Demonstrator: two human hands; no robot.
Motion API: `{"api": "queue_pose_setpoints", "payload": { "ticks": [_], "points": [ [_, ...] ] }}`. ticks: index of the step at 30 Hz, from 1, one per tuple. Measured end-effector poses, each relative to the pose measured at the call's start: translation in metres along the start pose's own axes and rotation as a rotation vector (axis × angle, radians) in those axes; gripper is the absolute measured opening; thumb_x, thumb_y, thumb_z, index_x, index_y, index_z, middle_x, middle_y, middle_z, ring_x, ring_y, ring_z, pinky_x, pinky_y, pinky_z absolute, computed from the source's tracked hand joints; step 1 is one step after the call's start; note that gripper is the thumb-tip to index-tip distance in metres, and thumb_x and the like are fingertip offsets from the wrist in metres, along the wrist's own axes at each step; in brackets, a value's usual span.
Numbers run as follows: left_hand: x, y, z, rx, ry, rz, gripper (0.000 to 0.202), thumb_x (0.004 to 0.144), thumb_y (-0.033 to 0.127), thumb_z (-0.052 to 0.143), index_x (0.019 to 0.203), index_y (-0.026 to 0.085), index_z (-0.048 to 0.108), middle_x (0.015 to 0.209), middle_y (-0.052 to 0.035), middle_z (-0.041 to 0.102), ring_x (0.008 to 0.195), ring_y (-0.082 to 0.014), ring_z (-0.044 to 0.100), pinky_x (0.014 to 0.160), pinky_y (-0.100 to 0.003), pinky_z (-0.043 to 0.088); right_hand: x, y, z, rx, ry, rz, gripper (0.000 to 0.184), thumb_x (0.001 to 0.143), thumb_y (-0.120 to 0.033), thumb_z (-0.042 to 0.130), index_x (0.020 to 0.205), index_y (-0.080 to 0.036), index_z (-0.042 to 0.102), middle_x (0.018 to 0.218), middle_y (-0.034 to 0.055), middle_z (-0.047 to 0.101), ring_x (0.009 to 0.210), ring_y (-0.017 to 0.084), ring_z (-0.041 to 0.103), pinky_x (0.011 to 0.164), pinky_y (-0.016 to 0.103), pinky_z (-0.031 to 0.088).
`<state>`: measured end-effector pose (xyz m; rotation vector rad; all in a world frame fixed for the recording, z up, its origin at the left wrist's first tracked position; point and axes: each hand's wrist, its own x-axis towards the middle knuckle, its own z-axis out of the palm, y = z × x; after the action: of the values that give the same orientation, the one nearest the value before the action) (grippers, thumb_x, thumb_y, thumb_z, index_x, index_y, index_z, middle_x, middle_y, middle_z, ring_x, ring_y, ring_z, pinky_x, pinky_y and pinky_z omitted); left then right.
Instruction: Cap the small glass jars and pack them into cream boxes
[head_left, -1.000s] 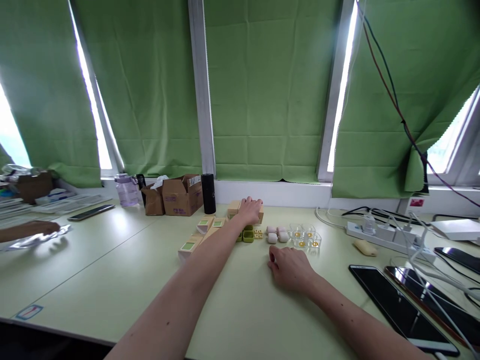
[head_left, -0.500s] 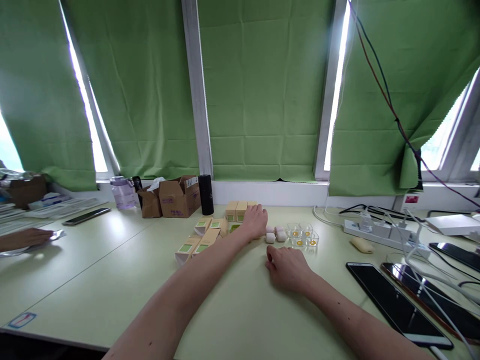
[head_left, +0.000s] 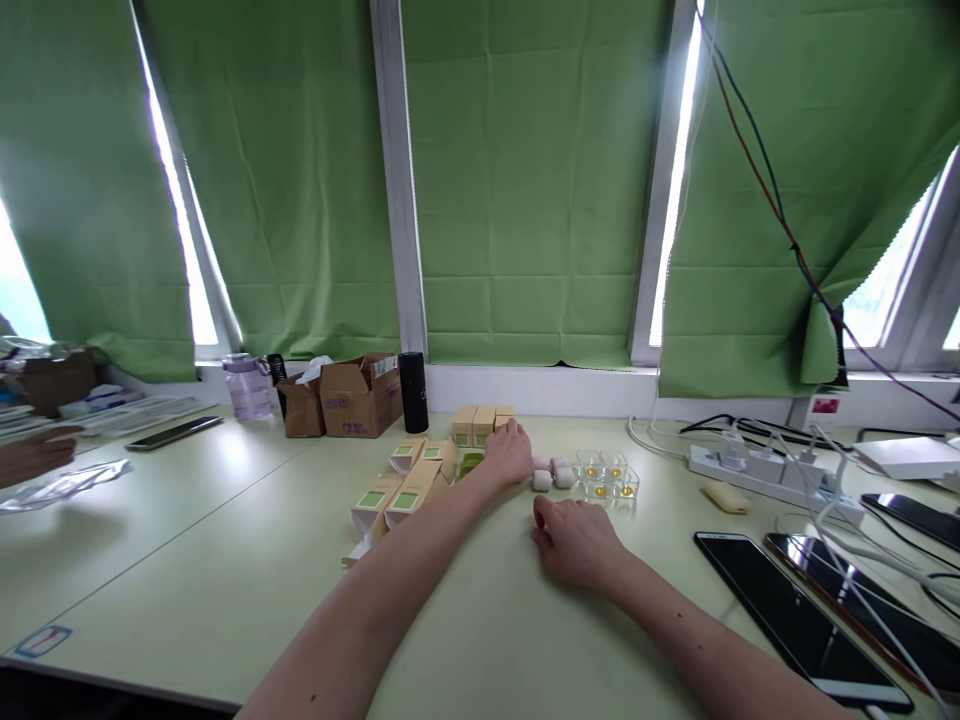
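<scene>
My left hand reaches forward, its fingers curled and pointing down, between small green items and white-pink marshmallow-like pieces. Whatever is under its fingers is hidden. Just behind it stands a row of small beige boxes. Left of my forearm lie more beige boxes with green labels, some with open flaps. My right hand rests on the table in a loose fist, nearer to me than the marshmallow-like pieces. Beyond it are several small clear cups with yellow centres.
A power strip with white cables and phones lie on the right. At the back left are cardboard boxes, a black cylinder and a purple bottle. Another person's hand is near a plastic packet at far left.
My left hand has shifted slightly down and left, with the green items showing more. My right hand stays put. The other person's hand has moved left, off the plastic packet.
</scene>
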<state>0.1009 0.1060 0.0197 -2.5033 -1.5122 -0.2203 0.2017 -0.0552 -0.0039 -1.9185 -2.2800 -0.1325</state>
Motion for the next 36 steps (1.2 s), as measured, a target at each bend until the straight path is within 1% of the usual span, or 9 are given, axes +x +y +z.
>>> {"api": "queue_pose_setpoints", "payload": {
  "ticks": [6,15,20,22,24,26,28,31,36],
  "points": [
    [0.006,-0.002,0.003,-0.033,-0.012,-0.024,0.054,0.087,0.028,0.057,0.138,0.012,0.050,0.138,-0.0239,0.051,0.127,-0.0329,0.056,0.096,-0.041,0.053,-0.002,-0.001,-0.003,0.004,-0.002,-0.002,0.016,0.093,-0.031,0.054,0.101,-0.021,0.064,0.095,0.0103,0.078,0.088,0.032,0.075,0.066,0.034,0.043],
    [0.006,0.002,0.001,-0.067,-0.026,-0.059,0.057,0.090,0.034,0.053,0.141,0.009,0.045,0.145,-0.0259,0.046,0.131,-0.0353,0.054,0.099,-0.045,0.051,-0.003,-0.002,-0.003,0.000,-0.006,0.001,0.015,0.094,-0.031,0.054,0.102,-0.022,0.062,0.097,0.0102,0.078,0.089,0.032,0.075,0.069,0.034,0.044],
    [-0.004,0.000,-0.010,-0.067,0.000,-0.026,0.053,0.095,0.034,0.047,0.142,0.011,0.045,0.153,-0.0247,0.042,0.133,-0.0341,0.053,0.102,-0.046,0.048,-0.002,-0.001,-0.002,0.009,0.003,-0.002,0.015,0.093,-0.031,0.055,0.101,-0.022,0.063,0.095,0.0096,0.078,0.088,0.031,0.075,0.068,0.033,0.044],
    [-0.011,-0.006,-0.021,-0.060,0.027,0.004,0.045,0.096,0.032,0.046,0.135,0.013,0.052,0.146,-0.0219,0.052,0.128,-0.0330,0.057,0.101,-0.045,0.048,-0.002,-0.001,-0.002,0.013,0.009,0.000,0.015,0.093,-0.032,0.055,0.100,-0.022,0.063,0.095,0.0092,0.078,0.088,0.032,0.075,0.067,0.034,0.043],
    [-0.019,-0.017,-0.033,-0.053,0.053,0.028,0.035,0.096,0.030,0.044,0.124,0.016,0.061,0.127,-0.0172,0.067,0.121,-0.0322,0.060,0.098,-0.044,0.048,-0.003,-0.002,-0.003,0.019,0.008,0.001,0.015,0.093,-0.032,0.054,0.100,-0.022,0.063,0.095,0.0089,0.078,0.088,0.032,0.075,0.067,0.034,0.043],
    [-0.029,-0.030,-0.046,-0.047,0.079,0.034,0.031,0.097,0.028,0.044,0.117,0.019,0.066,0.113,-0.0145,0.073,0.114,-0.0318,0.063,0.094,-0.042,0.049,-0.004,-0.002,-0.004,0.027,0.001,0.003,0.015,0.093,-0.031,0.054,0.100,-0.022,0.064,0.095,0.0091,0.078,0.088,0.031,0.075,0.067,0.033,0.042],
    [-0.041,-0.044,-0.057,-0.039,0.111,0.042,0.032,0.096,0.027,0.046,0.118,0.020,0.068,0.109,-0.0127,0.075,0.113,-0.0313,0.062,0.094,-0.041,0.049,-0.005,-0.003,-0.006,0.032,-0.005,0.006,0.016,0.093,-0.031,0.054,0.101,-0.021,0.064,0.095,0.0095,0.078,0.088,0.031,0.075,0.067,0.033,0.042],
    [-0.064,-0.059,-0.066,-0.018,0.133,0.056,0.027,0.094,0.023,0.051,0.109,0.021,0.073,0.101,-0.0119,0.076,0.111,-0.0309,0.062,0.093,-0.040,0.048,-0.005,-0.005,-0.008,0.035,-0.013,0.011,0.016,0.092,-0.030,0.055,0.102,-0.021,0.065,0.095,0.0098,0.078,0.088,0.030,0.075,0.067,0.032,0.042],
    [-0.100,-0.063,-0.060,0.048,0.093,0.092,0.016,0.088,0.023,0.060,0.083,0.020,0.075,0.086,-0.0142,0.072,0.097,-0.0319,0.065,0.082,-0.040,0.048,-0.005,-0.008,-0.010,0.028,-0.031,0.027,0.016,0.094,-0.030,0.054,0.103,-0.021,0.065,0.097,0.0102,0.077,0.090,0.030,0.074,0.070,0.032,0.042]
  ]
}}
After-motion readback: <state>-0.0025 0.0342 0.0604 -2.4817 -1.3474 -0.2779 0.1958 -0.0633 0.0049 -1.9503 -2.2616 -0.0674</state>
